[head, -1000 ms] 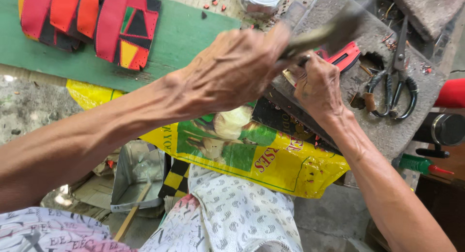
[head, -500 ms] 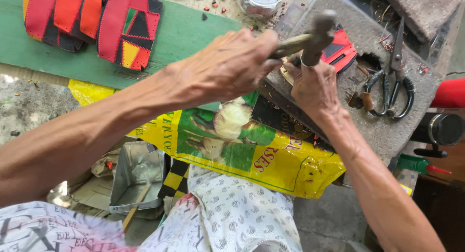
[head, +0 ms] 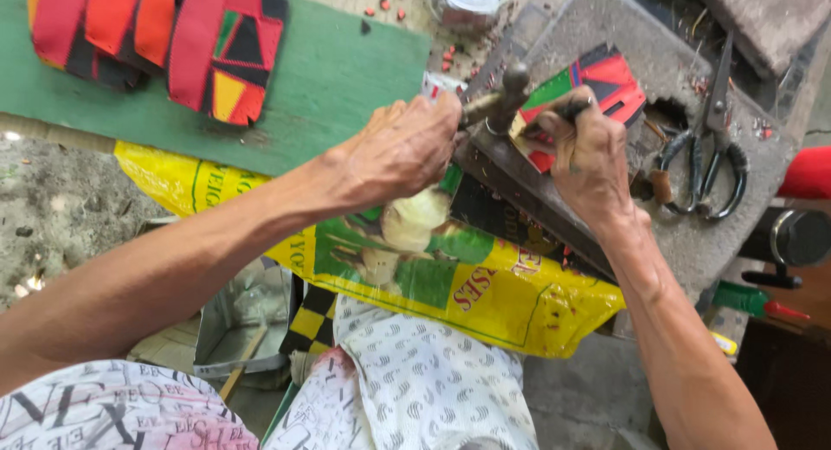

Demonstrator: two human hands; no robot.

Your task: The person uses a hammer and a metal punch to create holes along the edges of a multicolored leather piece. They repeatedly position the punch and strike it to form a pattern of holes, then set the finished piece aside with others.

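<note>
A hammer is being gripped by the left hand, fingers clenched. A red-and-green patch is being pinned on the grey block by the right hand; a yellow sack is lying near.

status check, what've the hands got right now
Left hand gripping hammer, head down by the workpiece. Right hand pinning red-green patch on the metal block. Scissors lie off right, apart from the hands.

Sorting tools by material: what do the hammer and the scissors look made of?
Hammer: dull dark metal head, seemingly steel, on a brownish handle, possibly wood, gripped by the left hand. Scissors: dark, worn metal throughout, loops included; looks like tarnished steel.
</note>
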